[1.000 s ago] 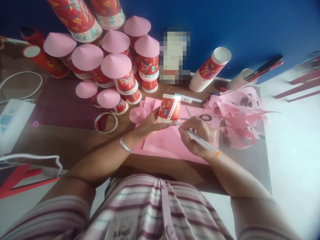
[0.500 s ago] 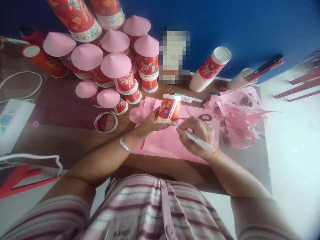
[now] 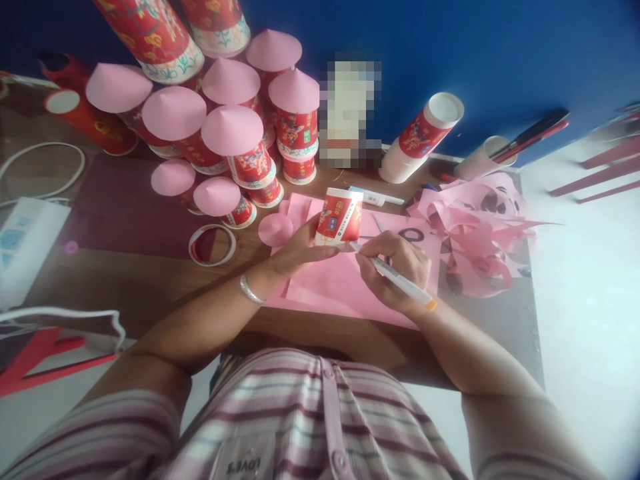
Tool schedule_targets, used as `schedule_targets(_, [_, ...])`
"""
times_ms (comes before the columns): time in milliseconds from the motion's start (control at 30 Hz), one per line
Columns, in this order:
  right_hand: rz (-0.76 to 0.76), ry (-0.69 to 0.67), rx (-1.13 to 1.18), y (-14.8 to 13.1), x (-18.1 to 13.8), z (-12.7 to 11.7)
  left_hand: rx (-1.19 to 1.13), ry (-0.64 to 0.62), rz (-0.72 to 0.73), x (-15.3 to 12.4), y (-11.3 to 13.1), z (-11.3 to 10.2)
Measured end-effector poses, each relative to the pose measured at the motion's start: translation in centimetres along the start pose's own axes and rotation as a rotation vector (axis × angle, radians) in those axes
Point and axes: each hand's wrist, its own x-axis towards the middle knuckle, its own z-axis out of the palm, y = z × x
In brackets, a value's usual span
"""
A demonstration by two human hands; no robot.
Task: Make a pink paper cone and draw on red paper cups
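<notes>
A red and white paper cup [image 3: 340, 217] is gripped by my left hand [image 3: 300, 248], its wide rim upward and a faint yellowish drawing on its white lower band. My right hand [image 3: 395, 267] is closed around a white marker pen [image 3: 403, 279] with an orange end. The pen's tip is at the lower edge of the cup; whether it touches cannot be seen clearly. Under both hands lie pink paper sheets [image 3: 345, 287]. Scissors [image 3: 412, 235] rest on the sheets, partly hidden behind my right hand. A small pink paper cone [image 3: 275, 230] sits beside my left hand.
Several decorated cups with pink cone tops [image 3: 233, 130] crowd the left back. A roll of tape [image 3: 212, 245] lies left of the sheets, and pink paper scraps [image 3: 475, 233] heap at right. A cup stack [image 3: 423, 137], a capped marker [image 3: 375, 197] and a pen holder [image 3: 487, 159] are behind.
My right hand and the marker have shifted very slightly to the right. The cup has barely moved in my left hand.
</notes>
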Motion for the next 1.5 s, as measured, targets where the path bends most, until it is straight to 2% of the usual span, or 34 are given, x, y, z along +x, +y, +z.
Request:
schedule_targets(433, [0.005, -0.021, -0.014, -0.17, 0.01, -0.09, -0.005, -0.028, 0.002, 0.11, 0.01, -0.03])
schedule_targets(700, [-0.024, 0.012, 0.041, -0.04, -0.17, 0.01, -0.025, -0.031, 0.039, 0.12, -0.31, -0.18])
schedule_targets(1500, [-0.084, 0.017, 0.036, 0.19, -0.11, 0.51, 0.055, 0.011, -0.001, 0.05, 0.01, -0.12])
